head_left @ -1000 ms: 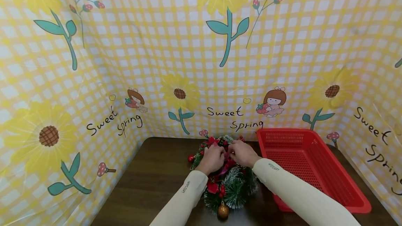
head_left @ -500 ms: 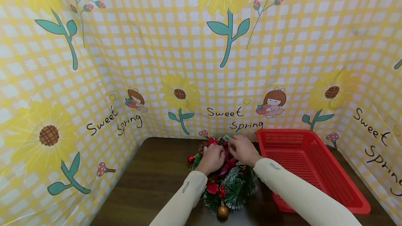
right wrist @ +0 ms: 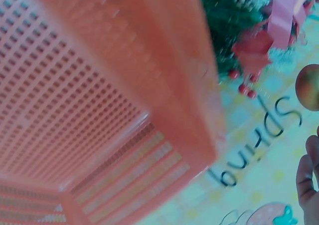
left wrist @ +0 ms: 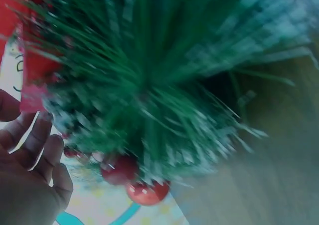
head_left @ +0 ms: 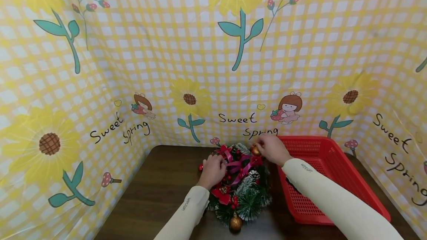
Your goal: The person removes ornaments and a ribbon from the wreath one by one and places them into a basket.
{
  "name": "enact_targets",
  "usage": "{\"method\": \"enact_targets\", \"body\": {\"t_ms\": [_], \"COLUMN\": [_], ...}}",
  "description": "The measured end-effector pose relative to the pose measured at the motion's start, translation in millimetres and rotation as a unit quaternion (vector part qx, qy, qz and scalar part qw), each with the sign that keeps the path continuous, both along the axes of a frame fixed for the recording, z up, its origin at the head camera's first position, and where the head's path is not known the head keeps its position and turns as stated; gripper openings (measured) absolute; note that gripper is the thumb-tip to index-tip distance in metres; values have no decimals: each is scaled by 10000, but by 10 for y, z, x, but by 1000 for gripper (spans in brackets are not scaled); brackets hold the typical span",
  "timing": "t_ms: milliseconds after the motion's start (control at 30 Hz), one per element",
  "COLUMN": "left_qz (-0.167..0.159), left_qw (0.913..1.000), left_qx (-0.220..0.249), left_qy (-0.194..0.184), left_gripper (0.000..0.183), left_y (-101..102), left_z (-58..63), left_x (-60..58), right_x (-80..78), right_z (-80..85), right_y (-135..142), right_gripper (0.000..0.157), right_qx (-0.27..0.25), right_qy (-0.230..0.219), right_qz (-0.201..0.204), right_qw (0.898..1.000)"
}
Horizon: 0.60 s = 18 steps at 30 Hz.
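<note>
A Christmas wreath [head_left: 248, 201] of frosted green needles lies on the table, with red flowers, berries, a pine cone and a loose magenta ribbon [head_left: 235, 165]. My left hand [head_left: 212, 171] is at its left side, and its fingertips pinch the ribbon's end, seen as a pink strip [left wrist: 33, 101] in the left wrist view. At the wreath's far right edge my right hand [head_left: 275, 149] holds a gold bauble [head_left: 255, 149] by the fingertips. Only a few fingers of that hand show in the right wrist view, close to the bauble [right wrist: 309, 88].
A red plastic basket [head_left: 361, 192] stands right of the wreath, under my right forearm. Another gold bauble [head_left: 235, 223] hangs at the wreath's near edge, and a red one [head_left: 200, 167] at its left. Checked cloth [head_left: 247, 95] walls in the dark wooden table [head_left: 156, 188].
My hands have moved apart from the wreath's middle, the left one leftward, the right one rightward and away with the gold bauble. The magenta ribbon now shows between them.
</note>
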State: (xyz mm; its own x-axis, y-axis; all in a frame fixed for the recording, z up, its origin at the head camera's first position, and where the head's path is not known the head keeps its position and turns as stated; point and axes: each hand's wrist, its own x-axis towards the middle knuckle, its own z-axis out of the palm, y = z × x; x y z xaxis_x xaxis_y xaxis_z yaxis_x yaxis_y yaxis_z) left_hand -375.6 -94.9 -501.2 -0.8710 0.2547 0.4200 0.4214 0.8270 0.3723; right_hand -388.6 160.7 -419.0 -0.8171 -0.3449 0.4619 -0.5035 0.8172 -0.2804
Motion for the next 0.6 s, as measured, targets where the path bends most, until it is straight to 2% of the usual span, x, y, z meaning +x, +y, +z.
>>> {"method": "enact_targets", "body": {"t_ms": [267,600], "left_qz": [-108,-154], "left_qw": [9999,9998], "left_qx": [-20,-48], "left_qy": [-57,68], "left_gripper": [9,9], "left_y": [-156,-180], "left_z": [-68,-94], "left_x": [30,11], "right_x": [-27,-12], "right_z": [87,196], "right_y": [310,686], "right_gripper": [5,5], "right_qx": [67,22], "right_qy": [132,-302], "right_qz": [-353,-757], "right_qw": [9993,9967]}}
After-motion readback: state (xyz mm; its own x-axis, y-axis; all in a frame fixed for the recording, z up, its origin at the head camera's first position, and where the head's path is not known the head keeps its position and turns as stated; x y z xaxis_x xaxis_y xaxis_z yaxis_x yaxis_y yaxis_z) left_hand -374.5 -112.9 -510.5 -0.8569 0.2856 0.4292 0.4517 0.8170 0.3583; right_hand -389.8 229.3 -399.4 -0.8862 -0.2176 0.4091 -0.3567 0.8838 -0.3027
